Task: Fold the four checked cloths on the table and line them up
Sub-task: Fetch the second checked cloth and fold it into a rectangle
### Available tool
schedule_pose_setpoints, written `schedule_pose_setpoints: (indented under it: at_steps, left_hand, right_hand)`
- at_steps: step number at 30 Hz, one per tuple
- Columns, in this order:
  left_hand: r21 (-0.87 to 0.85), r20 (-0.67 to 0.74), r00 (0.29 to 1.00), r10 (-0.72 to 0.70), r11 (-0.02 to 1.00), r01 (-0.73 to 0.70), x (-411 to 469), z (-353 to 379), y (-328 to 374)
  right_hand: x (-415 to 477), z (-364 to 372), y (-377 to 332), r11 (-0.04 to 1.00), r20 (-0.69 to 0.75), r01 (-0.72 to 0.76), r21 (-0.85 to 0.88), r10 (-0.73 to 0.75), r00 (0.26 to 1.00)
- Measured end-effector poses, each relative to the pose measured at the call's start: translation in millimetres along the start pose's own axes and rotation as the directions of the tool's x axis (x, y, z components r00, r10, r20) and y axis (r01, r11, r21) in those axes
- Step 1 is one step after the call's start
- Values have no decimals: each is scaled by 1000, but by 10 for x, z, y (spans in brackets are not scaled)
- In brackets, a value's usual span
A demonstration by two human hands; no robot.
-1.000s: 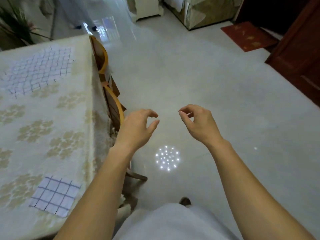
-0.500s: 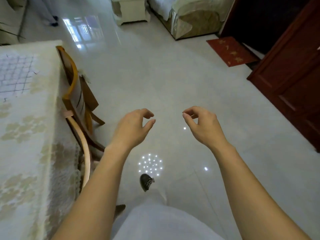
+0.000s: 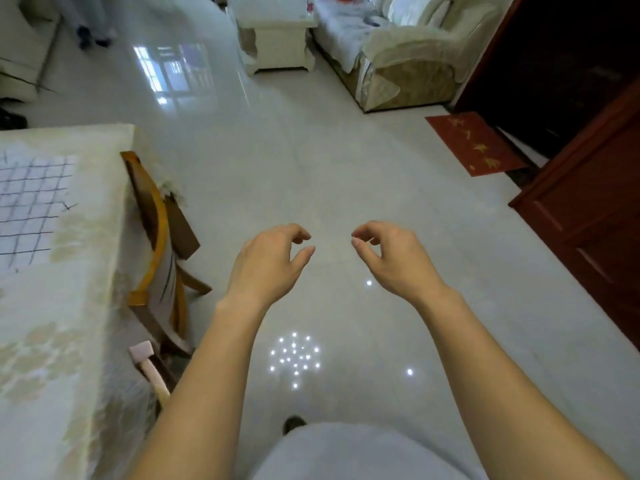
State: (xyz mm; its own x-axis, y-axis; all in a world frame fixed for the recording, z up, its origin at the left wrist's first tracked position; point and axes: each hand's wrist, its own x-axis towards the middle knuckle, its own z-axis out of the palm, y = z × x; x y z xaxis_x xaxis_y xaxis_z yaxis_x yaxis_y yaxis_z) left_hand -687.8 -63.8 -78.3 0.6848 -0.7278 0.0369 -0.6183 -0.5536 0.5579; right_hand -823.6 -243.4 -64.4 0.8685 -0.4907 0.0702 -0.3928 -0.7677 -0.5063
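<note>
Since 1.0 s ago, view is swung right, away from table (image 3: 69,341): the small folded cloth seen then near the table's front edge is out of frame, and more floor (image 3: 311,161) and sofa (image 3: 408,64) are shown. Both hands are kept in the same pose.

Head view:
- Left hand (image 3: 266,268) is held out over floor, palm down, fingers loosely curled, thumb apart from index tip. Nothing is gripped.
- Right hand (image 3: 394,261) is held just beside it at the same height, fingers loosely curled, thumb and index bent toward each other. Nothing is gripped. Hands are apart, not touching.
- One checked cloth (image 3: 27,209) is seen flat and unfolded on the table at frame left, cut by the frame edge, well apart from both hands. Other cloths are not in frame.
- Table is covered w/ pale floral tablecloth. Wooden chair (image 3: 156,237) is pushed against its right side, between table and left forearm.
- Pale pink hammer-shaped item (image 3: 145,362) is seen by table edge below chair; what it is can't be told.
- Cluster of light dots (image 3: 294,355) is reflected on glossy floor between forearms.
- Far side: white low cabinet (image 3: 277,39) beside sofa. Red mat (image 3: 478,143) lies by dark doorway, brown wooden door (image 3: 588,220) at right.
- Pale garment (image 3: 363,452) and a shoe tip (image 3: 294,422) are seen at bottom.
</note>
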Motion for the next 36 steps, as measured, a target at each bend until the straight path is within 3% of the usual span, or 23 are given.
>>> schedule_pose_setpoints:
  at_steps: [3,9,17,24,31,36]
  left_hand:
    - [-4,-45,995,-85,996,85,111,-190,-351]
    - [10,-150,945,-289,956,294,214,-506,-1008]
    - [-116,-311,774,-551,831,544,846,-974,-1527]
    - [-109,-385,697,-605,780,616,2080,-1489,-1702]
    - [-148,-363,604,-709,684,714,2519,-1687,-2124]
    - [-177,-328,596,-733,667,723,3098,-1812,-2682]
  right_hand:
    - [478,241,-201,996,72,89,-27,-87,994]
    - [1352,802,-637,973,207,192,129,-216,954]
    - [2892,1328,-1288,875,369,431,221,-484,793]
    - [4413,1381,-1686,783,372,562,266,-621,690]
    - [5234,1686,-1884,756,448,574,314,-651,613]
    - [5842,1975,-2146,736,464,611,290,-667,583]
